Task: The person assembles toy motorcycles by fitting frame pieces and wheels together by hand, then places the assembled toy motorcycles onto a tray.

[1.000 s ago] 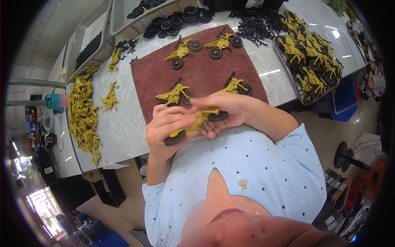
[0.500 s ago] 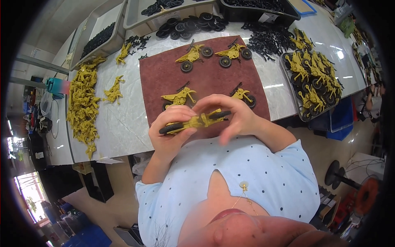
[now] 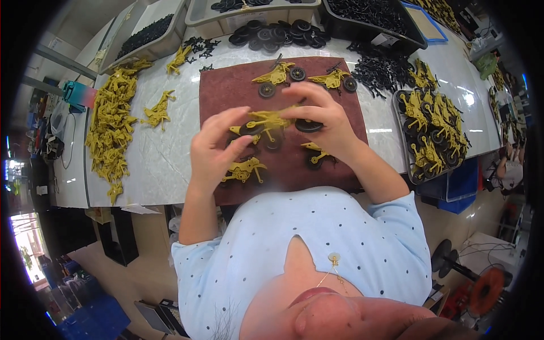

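Observation:
Over the middle of the maroon mat (image 3: 224, 96) is a yellow toy motorcycle (image 3: 271, 119) with black wheels, smeared by motion. My right hand (image 3: 328, 122) grips its right end between thumb and fingers. At the other end, my left hand (image 3: 209, 141) has its thumb and fingers apart; contact with the toy is not clear. Below my left hand lies a yellow toy motorcycle body (image 3: 245, 170). Another toy motorcycle (image 3: 316, 154) lies partly hidden near my right forearm. At the mat's far side stand two more toy motorcycles, one on the left (image 3: 273, 75), one on the right (image 3: 333, 78).
A heap of yellow parts (image 3: 110, 133) covers the table's left. Black wheels (image 3: 277, 35) and small black parts (image 3: 379, 65) lie beyond the mat, before grey and black bins (image 3: 368, 25). At right, a tray (image 3: 419, 175) holds several toy motorcycles.
Both hands have moved up and away from my body, farther over the mat, and spread apart. The left hand's fingers have opened. A yellow body at the near left of the mat now shows.

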Available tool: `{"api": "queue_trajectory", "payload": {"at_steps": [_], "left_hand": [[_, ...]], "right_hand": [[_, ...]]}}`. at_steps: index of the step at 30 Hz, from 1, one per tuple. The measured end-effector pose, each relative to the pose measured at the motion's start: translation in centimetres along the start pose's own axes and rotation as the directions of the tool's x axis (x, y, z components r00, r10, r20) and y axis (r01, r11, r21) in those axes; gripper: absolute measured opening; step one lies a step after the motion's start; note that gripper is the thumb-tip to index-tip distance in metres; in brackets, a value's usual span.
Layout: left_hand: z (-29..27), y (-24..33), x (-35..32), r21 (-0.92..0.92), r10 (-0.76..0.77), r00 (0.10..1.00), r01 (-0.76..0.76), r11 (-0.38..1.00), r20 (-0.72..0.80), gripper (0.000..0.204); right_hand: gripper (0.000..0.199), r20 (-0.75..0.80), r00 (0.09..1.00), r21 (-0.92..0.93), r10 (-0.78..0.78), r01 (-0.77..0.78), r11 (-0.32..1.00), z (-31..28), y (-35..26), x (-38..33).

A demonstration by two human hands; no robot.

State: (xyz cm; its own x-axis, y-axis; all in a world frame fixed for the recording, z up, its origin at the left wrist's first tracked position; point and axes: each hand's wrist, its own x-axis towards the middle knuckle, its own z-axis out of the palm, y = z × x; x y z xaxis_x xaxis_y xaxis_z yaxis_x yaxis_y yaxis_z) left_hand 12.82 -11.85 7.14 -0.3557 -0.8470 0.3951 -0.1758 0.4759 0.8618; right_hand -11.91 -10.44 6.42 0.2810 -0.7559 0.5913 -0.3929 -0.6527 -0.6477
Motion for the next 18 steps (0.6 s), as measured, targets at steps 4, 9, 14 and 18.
{"api": "queue_trajectory", "payload": {"at_steps": [4, 9, 14, 18], "left_hand": [[-1.7, -0.1, -0.2, 0.268, -0.064, 0.998, 0.061, 0.961, 0.004, 0.057], [-0.8, -2.1, -1.5, 0.544, -0.081, 0.988, -0.005, 0.839, 0.134, 0.066], [-1.5, -2.0, -2.6, 0.603, -0.123, 0.973, -0.021, 0.798, 0.196, 0.067], [-3.3, -2.4, -1.3, 0.473, -0.188, 0.966, 0.085, 0.877, 0.176, 0.052]], "right_hand": [[0.042, 0.101, 0.989, -0.156, -0.104, 0.119, 0.981, 1.5, 1.2, 0.8], [0.029, 0.332, 0.924, -0.347, -0.192, 0.309, 0.886, 5.9, 2.3, 0.8], [0.045, 0.579, 0.802, -0.274, -0.148, 0.362, 0.891, 4.2, 1.2, 0.5], [0.055, 0.508, 0.861, -0.254, -0.037, 0.191, 0.948, 2.5, 0.1, 0.6]]}}
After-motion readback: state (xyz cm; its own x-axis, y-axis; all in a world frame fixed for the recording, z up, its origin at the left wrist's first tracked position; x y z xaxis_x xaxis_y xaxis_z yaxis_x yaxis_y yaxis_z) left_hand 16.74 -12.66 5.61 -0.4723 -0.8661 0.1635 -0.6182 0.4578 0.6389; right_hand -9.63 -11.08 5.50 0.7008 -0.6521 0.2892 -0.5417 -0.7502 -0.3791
